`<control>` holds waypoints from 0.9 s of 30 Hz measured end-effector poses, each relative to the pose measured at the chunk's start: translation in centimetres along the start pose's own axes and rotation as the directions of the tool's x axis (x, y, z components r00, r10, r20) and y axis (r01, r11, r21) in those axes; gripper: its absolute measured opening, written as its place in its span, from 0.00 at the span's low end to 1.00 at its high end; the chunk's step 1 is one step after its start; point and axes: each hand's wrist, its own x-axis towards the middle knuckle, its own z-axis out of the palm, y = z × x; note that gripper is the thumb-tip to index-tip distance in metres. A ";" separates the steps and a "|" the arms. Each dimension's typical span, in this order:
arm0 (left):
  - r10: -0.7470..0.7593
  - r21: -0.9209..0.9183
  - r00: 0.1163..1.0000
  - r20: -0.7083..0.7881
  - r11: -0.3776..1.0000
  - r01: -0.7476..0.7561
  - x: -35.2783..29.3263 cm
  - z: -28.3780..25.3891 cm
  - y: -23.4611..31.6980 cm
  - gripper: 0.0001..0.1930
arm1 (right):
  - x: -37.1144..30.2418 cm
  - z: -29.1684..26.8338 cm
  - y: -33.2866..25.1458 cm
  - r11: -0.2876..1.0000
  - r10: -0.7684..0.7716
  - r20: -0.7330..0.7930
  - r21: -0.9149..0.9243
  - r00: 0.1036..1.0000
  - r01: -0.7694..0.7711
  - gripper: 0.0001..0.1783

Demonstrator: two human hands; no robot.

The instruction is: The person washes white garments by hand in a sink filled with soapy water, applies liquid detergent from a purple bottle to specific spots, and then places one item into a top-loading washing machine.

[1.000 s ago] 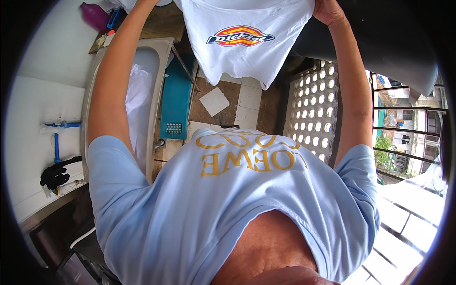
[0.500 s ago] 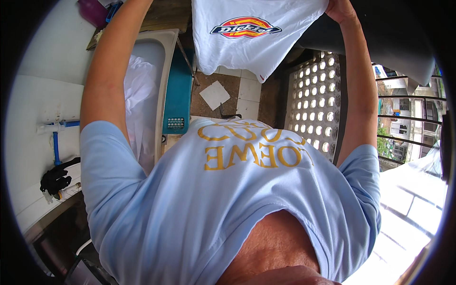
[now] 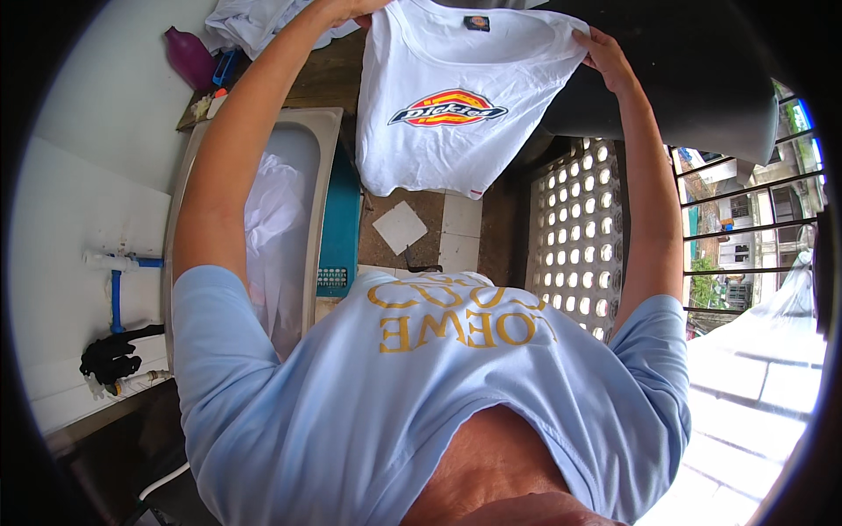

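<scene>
A white T-shirt [image 3: 438, 153] with a red, yellow and black chest emblem hangs spread out between my raised hands. My right hand [image 3: 607, 57] pinches it at its upper right, beside the wide neckline. At the upper left my left hand [image 3: 351, 9] grips the other side, partly cut off by the picture's top edge. The shirt's lower part hangs free above the tiled floor, its hem uneven and wrinkled.
To the left stands a sink [image 3: 331, 158] with white cloth [image 3: 276, 206] in it. Beyond it are a purple bottle [image 3: 189, 58] and more white laundry [image 3: 250, 24]. A perforated panel [image 3: 574, 228] and window bars [image 3: 745, 180] are at the right; blue pipes [image 3: 117, 298] run along the left wall.
The shirt now sits lower in view, so its neckline and my right hand show more fully. The laundry behind the sink has come into view.
</scene>
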 end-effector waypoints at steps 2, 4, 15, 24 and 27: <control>0.024 -0.107 0.989 0.147 0.994 -0.008 -1.2 1.7 0.6 0.12 | -0.8 1.4 -0.6 0.980 -0.009 -0.102 -0.198 0.995 -0.012 0.19; 0.019 -0.238 0.966 0.259 0.970 0.044 -3.0 2.8 3.3 0.11 | -1.0 3.0 -1.9 0.970 -0.013 -0.098 -0.243 0.995 -0.011 0.20; 0.072 -0.806 0.992 -0.099 0.578 -0.123 -12.6 25.9 15.6 0.15 | 2.5 8.4 -4.4 0.816 0.026 0.389 0.523 0.921 -0.244 0.15; -0.021 -0.853 0.967 -0.253 0.476 -0.213 -11.0 33.3 16.3 0.14 | 3.8 8.2 -2.9 0.851 0.297 0.151 0.405 0.943 -0.334 0.18; -0.036 -0.868 0.970 -0.242 0.454 -0.199 -10.8 34.3 16.2 0.15 | 3.4 8.1 -1.7 0.858 0.324 0.126 0.379 0.938 -0.347 0.18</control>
